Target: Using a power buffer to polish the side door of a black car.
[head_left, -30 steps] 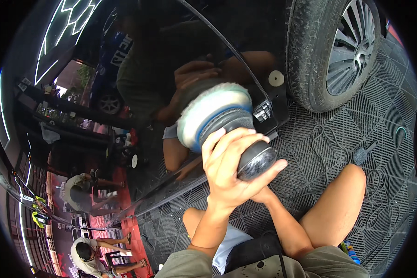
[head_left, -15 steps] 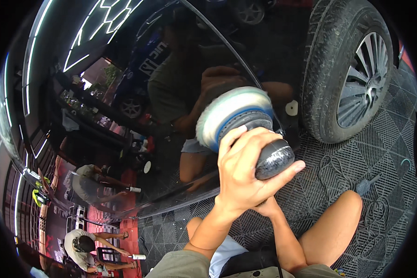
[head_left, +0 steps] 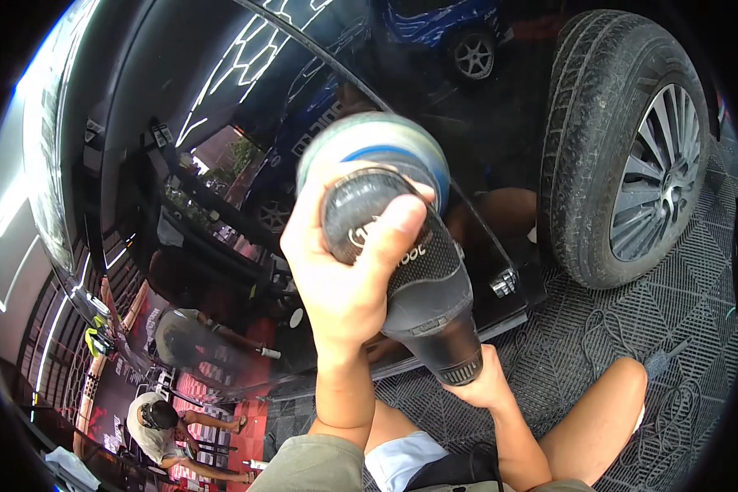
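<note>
My left hand (head_left: 344,279) is wrapped round the head of a black polisher (head_left: 426,312). Its round pale pad (head_left: 361,131) with a blue ring is against or very close to the glossy black car panel (head_left: 484,123); exact contact is hidden. Lower down, my right hand (head_left: 476,381) grips the end of the polisher's body, fingers partly hidden behind it. The panel mirrors a blue vehicle and white lights.
A tyre with silver rim (head_left: 582,164) stands at right. On the grey grid floor mat (head_left: 533,394) lie loops of dark cord (head_left: 676,402) and a small grey object (head_left: 656,365) beside my bare knee. At lower left a co-worker (head_left: 152,426) bends forward, seated.
My left hand and the polisher have risen along the panel and shifted left, tilting so that more of the polisher's top and body shows. My view has shifted, bringing the tyre lower.
</note>
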Motion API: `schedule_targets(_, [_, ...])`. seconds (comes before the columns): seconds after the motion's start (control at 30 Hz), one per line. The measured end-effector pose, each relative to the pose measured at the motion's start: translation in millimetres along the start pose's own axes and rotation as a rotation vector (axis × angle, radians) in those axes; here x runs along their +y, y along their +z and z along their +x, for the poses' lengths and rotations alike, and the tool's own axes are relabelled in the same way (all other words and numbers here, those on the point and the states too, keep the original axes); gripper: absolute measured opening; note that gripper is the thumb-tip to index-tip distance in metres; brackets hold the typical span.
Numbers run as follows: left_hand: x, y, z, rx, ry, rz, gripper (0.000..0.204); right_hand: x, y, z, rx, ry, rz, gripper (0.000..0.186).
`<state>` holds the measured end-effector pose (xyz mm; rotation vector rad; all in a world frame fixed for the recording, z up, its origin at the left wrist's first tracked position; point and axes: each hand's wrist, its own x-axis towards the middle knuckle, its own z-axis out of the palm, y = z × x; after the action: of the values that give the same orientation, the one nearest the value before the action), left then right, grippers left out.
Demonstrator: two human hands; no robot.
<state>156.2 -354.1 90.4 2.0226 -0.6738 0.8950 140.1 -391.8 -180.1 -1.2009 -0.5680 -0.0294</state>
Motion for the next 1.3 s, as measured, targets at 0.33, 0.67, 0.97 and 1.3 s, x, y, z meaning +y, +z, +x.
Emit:
schedule_targets(0.33, [0.3, -10.9, -0.8, -0.021, 0.039, 0.098, 0.045, -12.4, 6.8, -4.5, -0.043, 0.079, 0.048, 0.045])
schedule_targets(0.67, [-9.2, -15.0, -19.2, -0.037, -0.018, 0.038, 0.034, 13.8, 28.2, -15.8, -0.067, 0.063, 0.165, 0.042])
schedule_targets(0.97, [16.1, -17.8, 34.5, -0.123, -0.069, -0.012, 0.025, -42.0, 24.3, -4.8, 0.050, 0.053, 0.150, 0.024])
schedule_targets(1.3, [15.5, -14.4, 18.5, -0.078, -0.019, -0.059, 0.025, -26.7, 19.7, -6.2, -0.040, 0.041, 0.148, 0.046])
